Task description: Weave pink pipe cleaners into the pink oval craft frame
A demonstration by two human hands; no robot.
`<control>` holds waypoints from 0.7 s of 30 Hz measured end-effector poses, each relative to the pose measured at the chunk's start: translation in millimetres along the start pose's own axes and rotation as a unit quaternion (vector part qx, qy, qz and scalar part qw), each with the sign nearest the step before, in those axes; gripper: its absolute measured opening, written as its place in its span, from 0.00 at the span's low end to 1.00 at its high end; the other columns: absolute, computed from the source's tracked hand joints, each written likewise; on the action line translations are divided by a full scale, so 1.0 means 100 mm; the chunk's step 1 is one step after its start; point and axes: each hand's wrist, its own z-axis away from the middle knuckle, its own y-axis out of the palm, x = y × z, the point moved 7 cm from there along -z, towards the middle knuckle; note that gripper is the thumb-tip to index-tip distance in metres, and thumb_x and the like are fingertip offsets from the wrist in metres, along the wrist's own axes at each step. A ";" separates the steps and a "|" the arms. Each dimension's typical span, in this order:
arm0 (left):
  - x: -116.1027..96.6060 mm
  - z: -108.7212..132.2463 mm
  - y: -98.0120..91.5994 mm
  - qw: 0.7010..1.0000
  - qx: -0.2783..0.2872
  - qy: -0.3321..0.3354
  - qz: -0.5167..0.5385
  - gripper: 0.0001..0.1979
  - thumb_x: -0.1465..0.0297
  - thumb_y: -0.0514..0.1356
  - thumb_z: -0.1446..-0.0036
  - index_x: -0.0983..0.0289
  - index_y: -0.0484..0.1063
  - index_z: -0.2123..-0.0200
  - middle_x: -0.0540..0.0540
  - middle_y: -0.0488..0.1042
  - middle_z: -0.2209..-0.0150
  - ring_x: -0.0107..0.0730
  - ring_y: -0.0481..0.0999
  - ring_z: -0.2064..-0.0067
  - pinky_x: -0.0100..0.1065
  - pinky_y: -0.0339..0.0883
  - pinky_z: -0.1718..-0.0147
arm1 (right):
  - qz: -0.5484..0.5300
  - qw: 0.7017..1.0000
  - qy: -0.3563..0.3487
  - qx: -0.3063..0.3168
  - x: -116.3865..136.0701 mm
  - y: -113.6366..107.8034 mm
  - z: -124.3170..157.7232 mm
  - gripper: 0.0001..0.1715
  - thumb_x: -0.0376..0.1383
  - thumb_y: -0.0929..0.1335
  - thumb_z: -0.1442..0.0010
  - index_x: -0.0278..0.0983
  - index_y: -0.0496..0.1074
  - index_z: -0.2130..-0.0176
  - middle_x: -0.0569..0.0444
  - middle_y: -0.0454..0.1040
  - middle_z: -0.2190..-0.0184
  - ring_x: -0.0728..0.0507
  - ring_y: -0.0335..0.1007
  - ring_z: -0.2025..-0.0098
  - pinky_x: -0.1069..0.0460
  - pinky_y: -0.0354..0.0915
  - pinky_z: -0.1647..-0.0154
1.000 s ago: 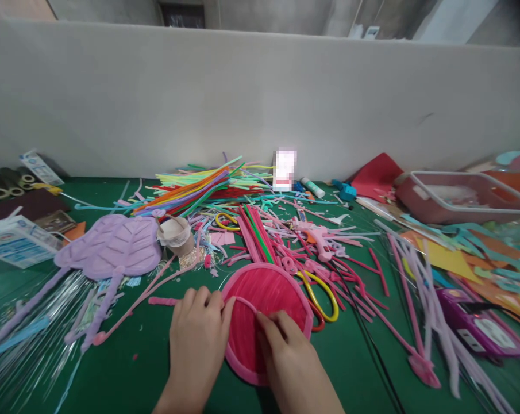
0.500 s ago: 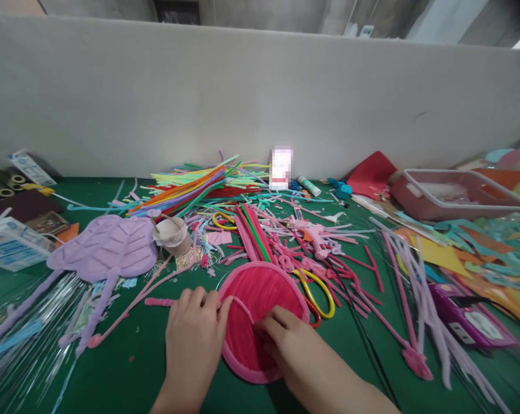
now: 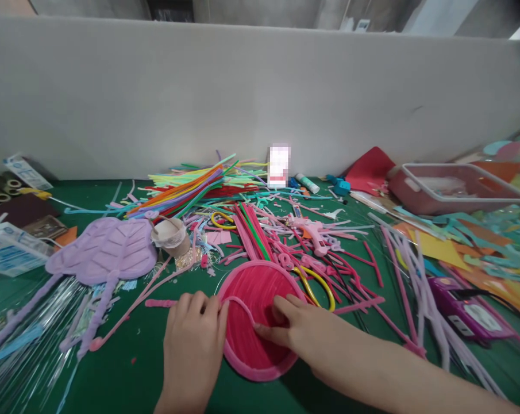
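Green counter lies beneath the left hand, gripping a pink pipe cleaner curved over the lower-centre red disc, while the right hand touches its tip, pinch unclear; slackening could let the curve spring loose.

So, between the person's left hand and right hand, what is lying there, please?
In the head view, a curved pink strip spans the gap from the left hand to the right hand, with the pink-rimmed red disc beneath it.
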 end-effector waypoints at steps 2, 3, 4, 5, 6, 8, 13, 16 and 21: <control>-0.02 0.05 0.00 1.000 -0.003 0.015 0.010 0.10 0.71 0.56 0.39 0.63 0.75 0.71 0.57 0.73 0.71 0.45 0.69 0.65 0.42 0.59 0.66 | 0.006 1.000 -0.019 -0.017 -0.02 -0.01 0.03 0.29 0.25 0.67 0.45 0.43 0.71 0.45 0.48 0.71 0.63 0.43 0.67 0.66 0.51 0.62 0.70; -0.03 0.08 0.00 1.000 -0.008 0.020 0.016 0.10 0.72 0.56 0.39 0.64 0.76 0.69 0.58 0.74 0.70 0.46 0.69 0.64 0.42 0.59 0.66 | 0.008 0.999 -0.027 -0.024 -0.03 -0.02 0.03 0.29 0.25 0.67 0.44 0.43 0.71 0.45 0.49 0.71 0.64 0.43 0.67 0.66 0.51 0.62 0.70; -0.04 0.11 0.00 0.999 -0.015 0.022 0.020 0.10 0.73 0.56 0.39 0.64 0.77 0.67 0.58 0.74 0.69 0.46 0.69 0.63 0.41 0.59 0.66 | 0.011 0.999 -0.034 -0.029 -0.05 -0.03 0.04 0.28 0.26 0.68 0.43 0.44 0.71 0.45 0.50 0.72 0.64 0.44 0.67 0.65 0.51 0.62 0.69; -0.04 0.14 0.00 0.999 -0.025 0.023 0.022 0.10 0.73 0.55 0.39 0.65 0.77 0.66 0.58 0.74 0.69 0.46 0.70 0.63 0.41 0.60 0.66 | 0.016 0.998 -0.042 -0.034 -0.05 -0.03 0.03 0.26 0.27 0.68 0.42 0.43 0.71 0.45 0.51 0.73 0.64 0.44 0.67 0.64 0.51 0.62 0.68; -0.05 0.17 -0.01 0.999 -0.034 0.023 0.021 0.10 0.73 0.55 0.39 0.66 0.77 0.66 0.59 0.74 0.69 0.46 0.70 0.64 0.41 0.60 0.67 | 0.025 0.998 -0.050 -0.040 -0.06 -0.04 0.02 0.23 0.28 0.69 0.41 0.42 0.73 0.46 0.51 0.73 0.65 0.43 0.67 0.64 0.51 0.62 0.66; -0.05 0.20 -0.01 0.998 -0.049 0.023 0.014 0.11 0.73 0.54 0.38 0.66 0.78 0.66 0.59 0.74 0.71 0.45 0.70 0.65 0.41 0.59 0.68 | 0.043 0.995 -0.069 -0.051 -0.05 -0.07 0.00 0.17 0.30 0.70 0.40 0.39 0.75 0.51 0.52 0.74 0.66 0.43 0.67 0.64 0.50 0.63 0.64; -0.13 0.15 -0.05 0.998 -0.056 0.024 -0.025 0.14 0.67 0.54 0.37 0.64 0.77 0.69 0.59 0.73 0.72 0.46 0.69 0.66 0.41 0.59 0.69 | 0.065 0.990 -0.112 -0.055 0.01 -0.15 0.00 0.07 0.31 0.70 0.39 0.35 0.77 0.58 0.53 0.75 0.67 0.44 0.66 0.63 0.50 0.62 0.64; -0.22 0.08 -0.08 0.997 -0.035 0.006 -0.075 0.21 0.56 0.55 0.39 0.65 0.74 0.73 0.60 0.71 0.74 0.48 0.69 0.66 0.42 0.61 0.68 | 0.076 0.987 -0.124 -0.061 0.02 -0.16 0.03 0.07 0.33 0.69 0.37 0.35 0.77 0.58 0.52 0.75 0.65 0.43 0.66 0.61 0.49 0.61 0.64; -0.37 0.01 -0.08 0.993 0.024 -0.032 -0.115 0.25 0.50 0.54 0.41 0.67 0.73 0.74 0.62 0.70 0.74 0.50 0.68 0.66 0.45 0.62 0.65 | 0.059 0.985 -0.132 -0.090 -0.01 -0.10 0.12 0.08 0.32 0.66 0.34 0.36 0.76 0.59 0.52 0.74 0.68 0.45 0.66 0.62 0.51 0.62 0.64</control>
